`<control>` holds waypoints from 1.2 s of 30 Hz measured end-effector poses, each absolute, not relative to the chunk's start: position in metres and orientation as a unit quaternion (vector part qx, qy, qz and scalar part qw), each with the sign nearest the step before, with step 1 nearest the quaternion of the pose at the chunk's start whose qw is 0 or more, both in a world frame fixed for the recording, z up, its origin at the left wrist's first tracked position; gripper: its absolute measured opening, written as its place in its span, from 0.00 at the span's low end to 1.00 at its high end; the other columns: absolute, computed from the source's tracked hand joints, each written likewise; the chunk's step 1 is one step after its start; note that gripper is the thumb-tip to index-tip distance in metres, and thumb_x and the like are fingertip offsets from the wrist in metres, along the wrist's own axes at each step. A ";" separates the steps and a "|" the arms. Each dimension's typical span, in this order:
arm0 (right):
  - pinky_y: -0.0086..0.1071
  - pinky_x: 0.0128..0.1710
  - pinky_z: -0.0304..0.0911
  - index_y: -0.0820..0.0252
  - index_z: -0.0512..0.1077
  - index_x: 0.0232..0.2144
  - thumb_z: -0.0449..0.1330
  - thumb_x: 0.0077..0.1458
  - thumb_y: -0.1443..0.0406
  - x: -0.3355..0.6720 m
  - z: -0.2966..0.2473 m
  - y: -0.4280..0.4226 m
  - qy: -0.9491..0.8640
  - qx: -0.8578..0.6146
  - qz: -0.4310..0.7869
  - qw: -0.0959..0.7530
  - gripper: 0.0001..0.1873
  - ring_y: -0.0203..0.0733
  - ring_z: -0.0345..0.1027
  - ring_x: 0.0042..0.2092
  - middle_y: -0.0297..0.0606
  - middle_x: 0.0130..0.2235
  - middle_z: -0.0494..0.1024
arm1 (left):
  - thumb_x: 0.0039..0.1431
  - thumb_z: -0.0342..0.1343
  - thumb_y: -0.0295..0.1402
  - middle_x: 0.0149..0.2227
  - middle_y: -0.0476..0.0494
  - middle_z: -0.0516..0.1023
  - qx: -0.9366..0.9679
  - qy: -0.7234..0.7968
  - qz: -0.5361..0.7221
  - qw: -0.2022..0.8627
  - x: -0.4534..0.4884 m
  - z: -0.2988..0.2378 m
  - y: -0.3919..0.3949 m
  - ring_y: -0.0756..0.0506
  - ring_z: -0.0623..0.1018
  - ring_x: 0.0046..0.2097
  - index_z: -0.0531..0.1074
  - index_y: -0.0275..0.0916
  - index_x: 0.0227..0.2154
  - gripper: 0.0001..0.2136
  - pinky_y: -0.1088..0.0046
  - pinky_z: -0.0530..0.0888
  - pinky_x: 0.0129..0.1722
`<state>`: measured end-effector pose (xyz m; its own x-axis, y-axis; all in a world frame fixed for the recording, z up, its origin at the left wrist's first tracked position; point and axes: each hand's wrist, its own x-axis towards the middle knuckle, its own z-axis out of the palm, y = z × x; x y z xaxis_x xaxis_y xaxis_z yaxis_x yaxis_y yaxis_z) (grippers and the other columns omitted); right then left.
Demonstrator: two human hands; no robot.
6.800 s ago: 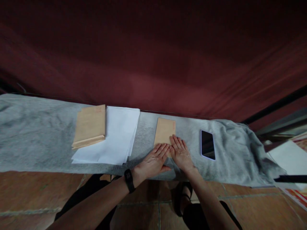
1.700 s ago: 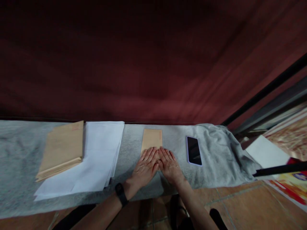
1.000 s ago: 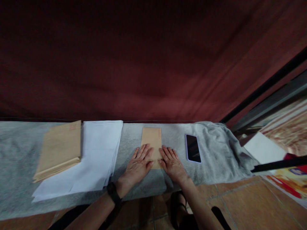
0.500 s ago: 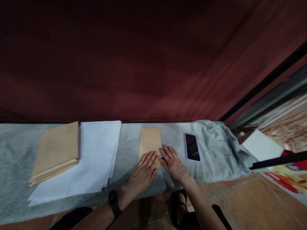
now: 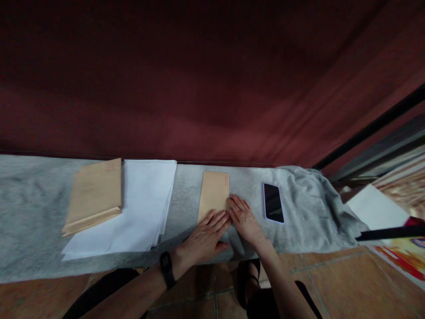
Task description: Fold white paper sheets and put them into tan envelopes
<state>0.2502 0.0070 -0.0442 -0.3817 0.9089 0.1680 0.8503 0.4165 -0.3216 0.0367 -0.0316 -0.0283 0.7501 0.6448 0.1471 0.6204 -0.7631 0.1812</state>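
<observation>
Envelope (image 5: 214,192) is kept flat mid-desk (image 5: 40,212). Left hand (image 5: 207,232) and right hand (image 5: 245,219), apart a second ago, are now laid open, palms down, side by side on its 6 o'clock end.

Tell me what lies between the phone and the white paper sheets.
In the head view, a brown envelope lies there on the grey cloth, with the left hand and right hand flat at its near end.
</observation>
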 end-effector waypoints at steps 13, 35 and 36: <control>0.49 0.70 0.48 0.62 0.58 0.67 0.43 0.71 0.60 0.227 -0.040 0.008 -0.837 -0.506 0.141 0.152 0.27 0.43 0.50 0.71 0.46 0.70 0.58 | 0.63 0.54 0.54 0.67 0.35 0.64 0.946 0.281 0.116 0.114 0.038 -0.023 -0.040 0.40 0.63 0.68 0.58 0.35 0.66 0.36 0.62 0.52 0.70; 0.49 0.69 0.48 0.60 0.54 0.69 0.45 0.69 0.58 0.230 -0.047 0.013 -0.837 -0.520 0.127 0.117 0.30 0.46 0.44 0.72 0.43 0.72 0.53 | 0.67 0.52 0.48 0.58 0.35 0.75 0.952 0.257 0.164 0.009 0.043 -0.031 -0.050 0.40 0.74 0.60 0.69 0.33 0.58 0.25 0.63 0.64 0.63; 0.49 0.69 0.48 0.60 0.54 0.69 0.45 0.69 0.58 0.230 -0.047 0.013 -0.837 -0.520 0.126 0.114 0.30 0.46 0.44 0.72 0.44 0.72 0.53 | 0.67 0.52 0.47 0.58 0.35 0.76 0.953 0.255 0.165 0.004 0.043 -0.031 -0.050 0.40 0.74 0.59 0.69 0.33 0.57 0.25 0.63 0.64 0.63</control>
<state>0.2300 0.0129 -0.0469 -0.4326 0.8996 0.0597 0.8420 0.4268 -0.3300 0.0433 -0.0503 -0.0309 0.8149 0.4882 0.3123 0.4853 -0.8694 0.0927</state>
